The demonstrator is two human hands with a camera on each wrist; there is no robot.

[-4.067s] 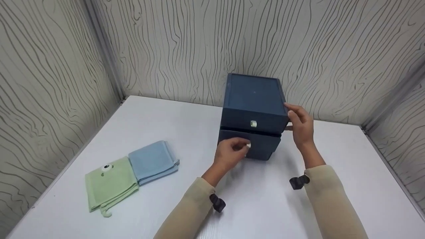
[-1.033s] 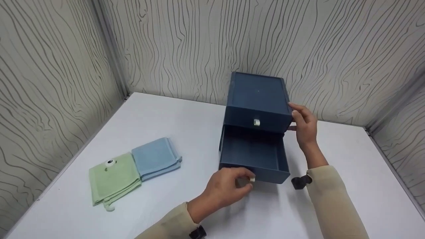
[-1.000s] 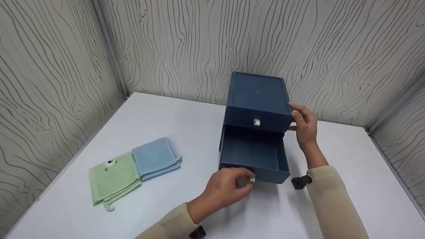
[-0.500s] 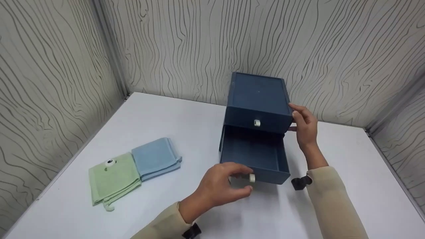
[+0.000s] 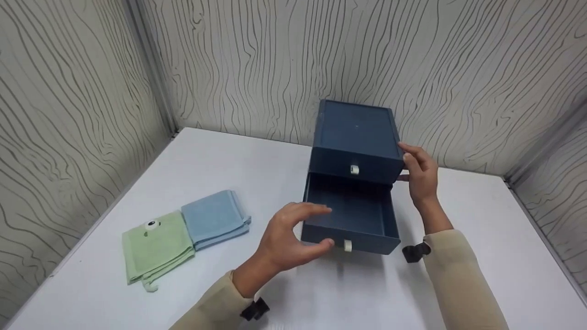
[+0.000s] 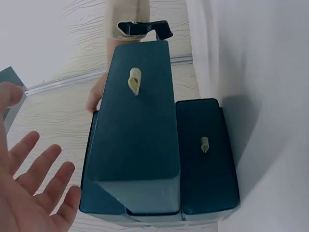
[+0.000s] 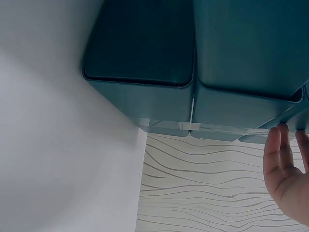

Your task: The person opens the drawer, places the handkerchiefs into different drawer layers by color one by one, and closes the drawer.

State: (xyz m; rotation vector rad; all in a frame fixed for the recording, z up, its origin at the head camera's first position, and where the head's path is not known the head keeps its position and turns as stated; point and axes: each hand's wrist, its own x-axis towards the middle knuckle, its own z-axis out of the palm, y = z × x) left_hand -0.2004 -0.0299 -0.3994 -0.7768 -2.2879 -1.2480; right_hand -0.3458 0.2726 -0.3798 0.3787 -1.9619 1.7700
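Note:
A dark blue drawer cabinet (image 5: 360, 128) stands near the back of the white table. Its middle drawer (image 5: 373, 243) is pulled out toward me, and its inside holds nothing that I can see. My left hand (image 5: 284, 238) hovers at this drawer's front left, fingers spread and apart from the pale pull tab (image 5: 347, 246). In the left wrist view a lower drawer (image 6: 207, 174) sits closed beneath it. My right hand (image 5: 422, 176) rests against the cabinet's upper right side. The right wrist view has its extended fingers (image 7: 273, 150) touching the side wall.
On the left of the table lie a folded green towel (image 5: 158, 247) with an eye design and a folded blue towel (image 5: 214, 219), side by side. Wood-grain patterned walls (image 5: 247, 64) enclose the back and sides.
The middle drawer has come out toward me under my left hand's pull. That hand then let go of the tab and moved left and slightly up. My right hand stays on the cabinet.

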